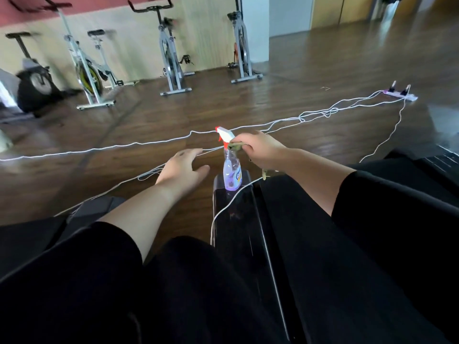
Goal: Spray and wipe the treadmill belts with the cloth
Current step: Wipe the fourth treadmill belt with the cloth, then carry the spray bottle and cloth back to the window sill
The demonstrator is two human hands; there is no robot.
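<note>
The bottle (pixel 232 167) is a clear plastic sprayer with a white trigger head, a red nozzle tip and a red trigger; a little purple liquid sits at its bottom, and its label shows blue and yellow, with lettering too blurred to read. It stands upright at the far end of a glossy black treadmill rail (pixel 233 219), with the dark belt (pixel 298 239) running alongside on the right. The right hand (pixel 260 150) is clenched on an olive-green cloth (pixel 236 146) right at the bottle's neck, just behind the trigger head; a scrap of the cloth hangs out below the hand. Whether the fingers also touch the bottle cannot be told. The left hand (pixel 182 170) hangs over the wood floor (pixel 173 112) to the left of the bottle, fingers straight and spread, holding nothing and apart from the bottle. Both forearms come out of black sleeves. White cords (pixel 139 144) trail across the floor, one of them lying over the rail just beside the bottle's base, and they lead off to a power strip (pixel 400 95) at the far right. Exercise bikes (pixel 171 58) stand in a row along the far wall; no writing on them can be made out
</note>
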